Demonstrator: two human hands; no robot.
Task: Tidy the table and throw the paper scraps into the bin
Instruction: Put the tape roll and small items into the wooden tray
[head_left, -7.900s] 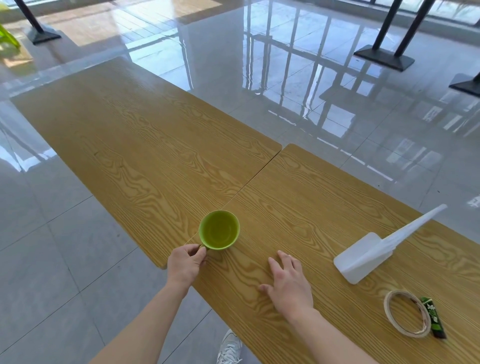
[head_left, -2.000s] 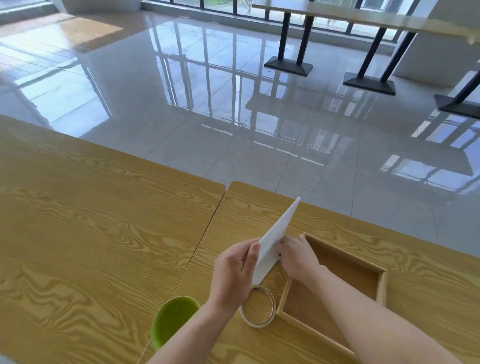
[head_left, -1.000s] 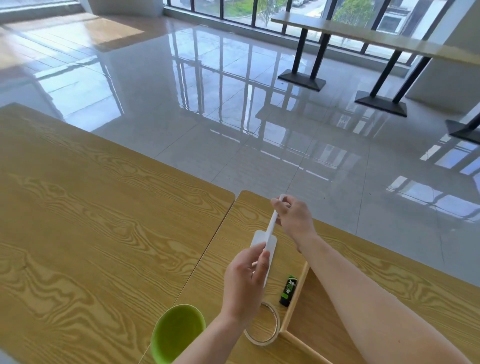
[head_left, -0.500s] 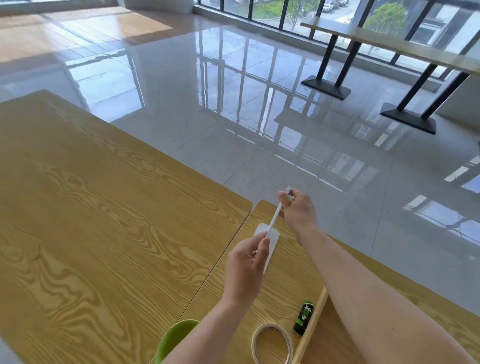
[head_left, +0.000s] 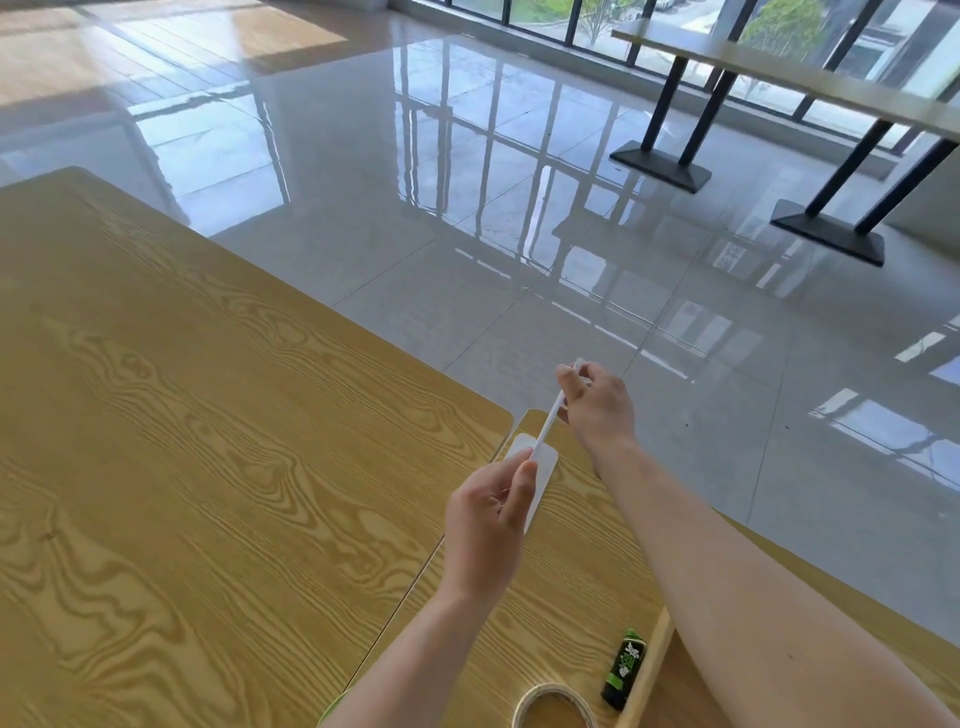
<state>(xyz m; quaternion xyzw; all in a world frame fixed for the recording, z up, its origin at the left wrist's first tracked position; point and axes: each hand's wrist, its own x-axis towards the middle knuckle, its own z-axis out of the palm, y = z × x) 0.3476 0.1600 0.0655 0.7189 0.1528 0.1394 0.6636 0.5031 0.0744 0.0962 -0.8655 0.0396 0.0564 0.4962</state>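
I hold a white plastic dustpan-like scoop (head_left: 540, 470) edge-on above the wooden table (head_left: 208, 467), near its far edge. My left hand (head_left: 485, 525) pinches the scoop's flat blade. My right hand (head_left: 597, 405) grips the tip of its thin handle, farther out over the table edge. No paper scraps and no bin are in view.
A tape roll (head_left: 553, 706) lies at the bottom edge, beside a small black-and-green tube (head_left: 626, 667) and the rim of a wooden tray (head_left: 649, 670). A sliver of the green bowl (head_left: 332, 709) shows under my left forearm. Glossy tiled floor and black-legged tables (head_left: 670, 124) lie beyond.
The view has tilted up and away, so the bowl, tape and tray slid toward the bottom edge. Both hands still hold the scoop, now edge-on and slightly farther over the table.
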